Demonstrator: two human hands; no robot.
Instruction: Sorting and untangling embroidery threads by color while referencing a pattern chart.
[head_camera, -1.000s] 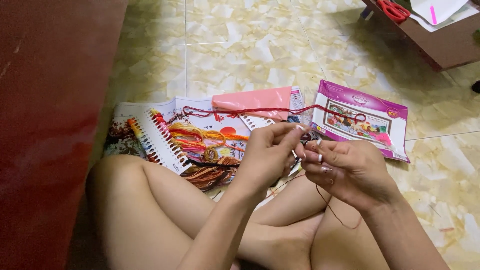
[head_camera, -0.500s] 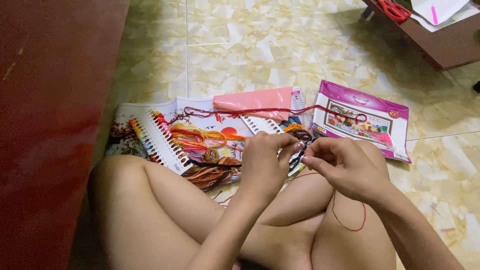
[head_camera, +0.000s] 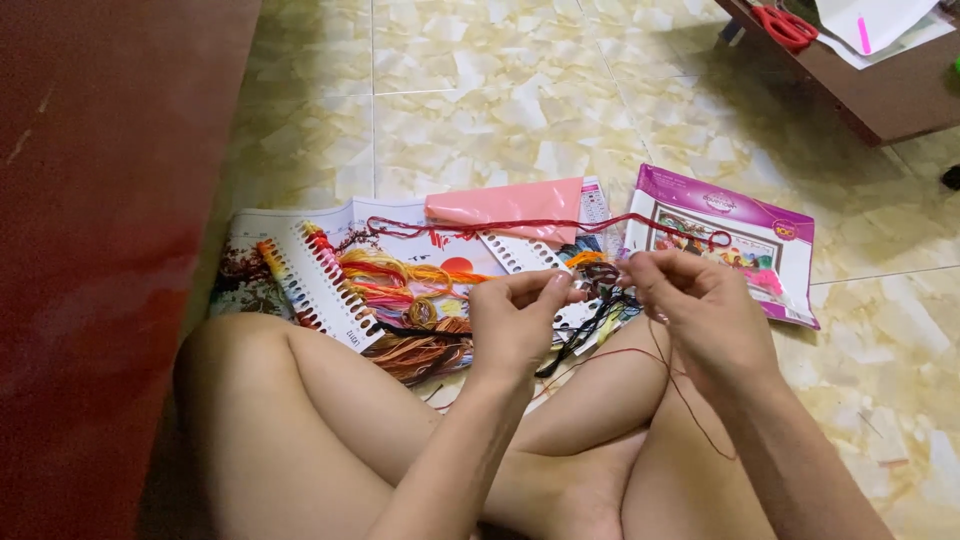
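Note:
I sit cross-legged on the floor. My left hand (head_camera: 520, 320) and my right hand (head_camera: 700, 305) are held close together above my knees, both pinching a thin dark red thread (head_camera: 690, 400) that loops down over my right leg. Just beyond my fingers lie white card thread organisers (head_camera: 325, 290) loaded with several coloured skeins (head_camera: 400, 285), spread over a printed pattern sheet (head_camera: 250, 260). A longer red strand (head_camera: 520, 226) trails across a pink plastic sheet (head_camera: 510, 208). Whether a needle is in my fingers I cannot tell.
A purple embroidery kit packet (head_camera: 735, 235) lies on the marbled floor tiles (head_camera: 480, 100) right of the threads. A dark red wooden panel (head_camera: 100, 200) runs along the left. At top right a low brown table (head_camera: 870, 90) carries red scissors (head_camera: 785, 25) and papers.
My hands have drawn slightly apart and risen, pulling the red thread out so that it hangs in a longer loop over my right leg.

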